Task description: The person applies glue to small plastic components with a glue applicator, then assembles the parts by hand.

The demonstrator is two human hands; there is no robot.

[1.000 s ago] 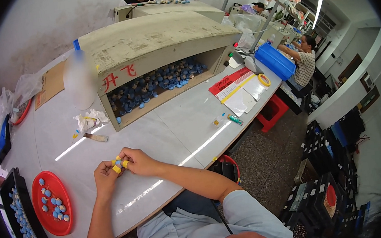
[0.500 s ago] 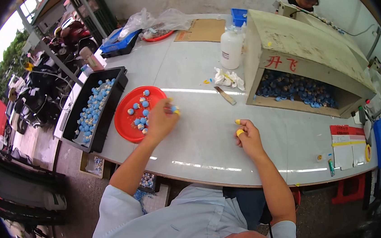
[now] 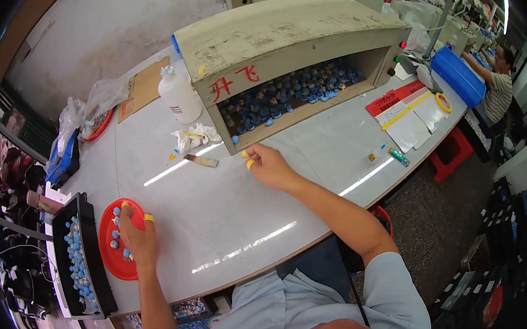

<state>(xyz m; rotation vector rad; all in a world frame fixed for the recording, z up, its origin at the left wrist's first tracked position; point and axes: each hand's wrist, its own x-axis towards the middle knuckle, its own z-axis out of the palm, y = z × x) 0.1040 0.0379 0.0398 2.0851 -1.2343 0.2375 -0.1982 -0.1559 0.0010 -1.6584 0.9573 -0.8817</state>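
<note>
Over the red round plate [image 3: 118, 272] at the left is my left hand [image 3: 138, 238]. Its thumb and index finger, both in yellow finger covers, are apart, and I see nothing between them. Small blue-and-cream balls [image 3: 115, 244] lie on the plate, partly hidden by the hand. My right hand [image 3: 270, 169] hovers just in front of the open-fronted beige metal box [image 3: 303, 42]. Its fingers are bent, with the yellow-covered tips slightly apart and nothing visible in them. Many blue pieces [image 3: 294, 89] fill the box's opening, and one blue piece [image 3: 235, 140] sits at its near left corner.
A black tray [image 3: 102, 285] of blue balls stands left of the plate. Beyond the right hand are a flat scraper-like strip [image 3: 201, 161], crumpled tissue [image 3: 195, 136] and a white bottle [image 3: 179, 96]. Papers [image 3: 403, 118], tape [image 3: 443, 103] and a green tube [image 3: 399, 157] lie at right. Another person [image 3: 500, 90] sits beyond.
The view has swung right. My left hand has moved back over the red plate, and the blue ball at its fingertips is no longer seen there. My right hand has moved up to the box.
</note>
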